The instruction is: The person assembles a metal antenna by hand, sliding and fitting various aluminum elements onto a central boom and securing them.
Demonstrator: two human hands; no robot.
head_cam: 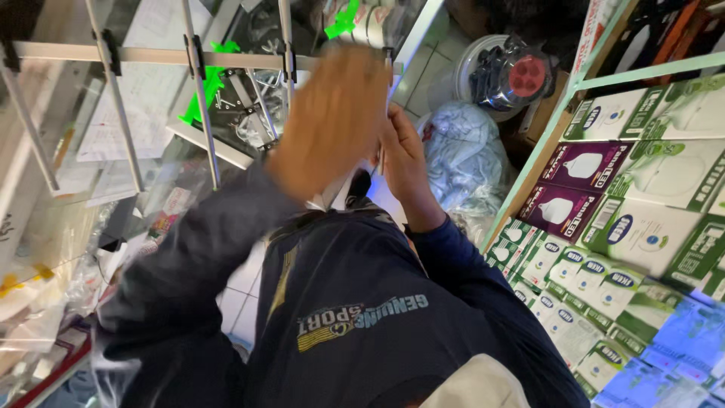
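Raising both hands before a glass display case (113,151), the blurred left hand (332,121) shows fingers pressed together; the right hand (404,162), beside it, pinches a thin rod (385,113).

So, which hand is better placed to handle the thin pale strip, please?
Probably the right hand: it sits against the thin pale strip, while the left hand is blurred, seemingly apart from it.

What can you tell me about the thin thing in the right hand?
The rod is slim, pale and metallic-looking, standing nearly upright. The right hand pinches it along its lower part; its top reaches the glass counter's edge. The blurred left hand lies close beside it. Its ends and exact kind are too unclear to tell.
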